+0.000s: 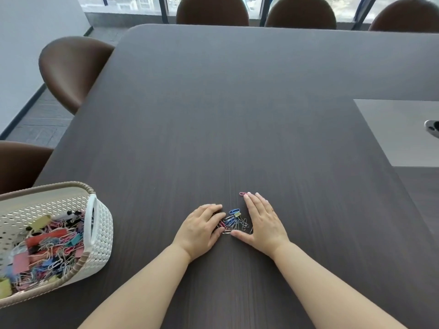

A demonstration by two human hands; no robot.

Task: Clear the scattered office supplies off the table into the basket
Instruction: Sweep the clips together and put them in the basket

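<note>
A small heap of coloured paper clips (234, 220), with one small binder clip among them, lies on the dark table (237, 115) near its front. My left hand (202, 227) rests flat on the left of the heap, fingers touching it. My right hand (262, 219) lies flat on the right, thumb under the heap. Both hands cup the heap without gripping it. One pink paper clip (242, 194) lies apart at my right fingertips. A white perforated basket (99, 231) stands at the front left, holding several clips and binder clips.
Brown chairs (71, 70) stand along the table's left side and far edge. A light grey inset panel (399, 134) lies in the table at the right, with a dark round object (432, 129) at the frame's edge.
</note>
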